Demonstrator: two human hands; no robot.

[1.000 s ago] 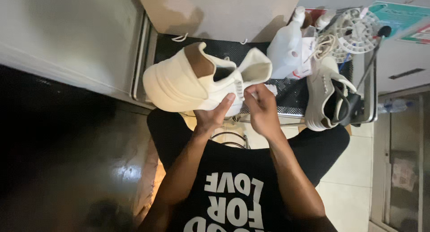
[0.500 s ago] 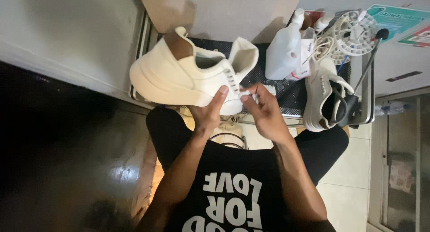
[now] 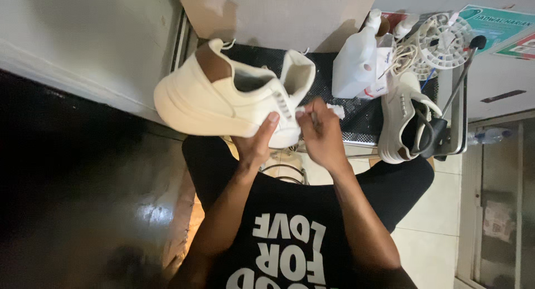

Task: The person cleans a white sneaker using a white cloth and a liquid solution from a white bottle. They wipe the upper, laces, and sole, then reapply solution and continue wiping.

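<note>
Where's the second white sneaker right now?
The second white sneaker lies on the black mesh rack, right of the right hand, below the white jug.

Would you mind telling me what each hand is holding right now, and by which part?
The left hand grips the cream sneaker by its toe end, thumb on the upper. The right hand pinches a small white thing at the eyelets; what it is cannot be told.

Light falls from above and lands hardest in the upper half of the frame, where the cream sneaker (image 3: pixel 223 102) and the white plastic bottle (image 3: pixel 356 63) look bright, close to washed out. The lower left is deep in shadow, broken by one glossy patch of glare on the dark floor (image 3: pixel 150 214). The person's forearms and black shirt (image 3: pixel 290 250) sit dim at the bottom. Edges bend slightly with wide-angle stretch, and fine detail is soft throughout.
</note>
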